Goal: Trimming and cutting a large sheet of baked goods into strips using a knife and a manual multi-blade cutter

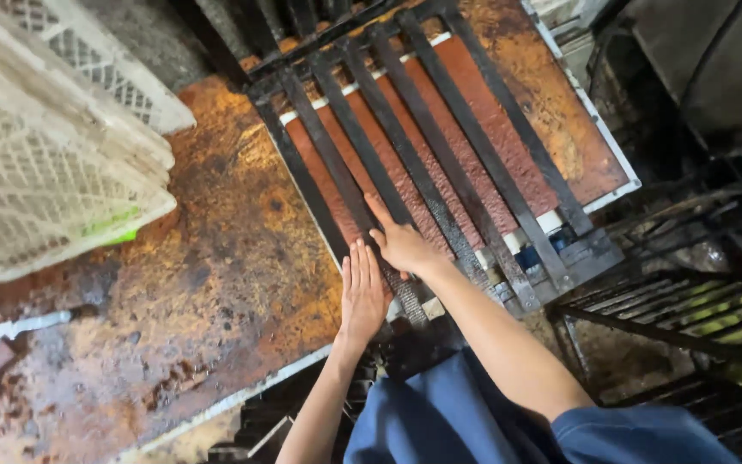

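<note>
On the desk (173, 283), I press my left hand (362, 292) flat beside the grid (422, 146); my right hand (401, 241) lies spread on its bars, gripping nothing.

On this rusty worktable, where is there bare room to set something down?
Bare patch: the rusty tabletop between the white mesh crates and the black metal grate. Crowded: the grate's near end, where the left hand and right hand press flat.
</note>
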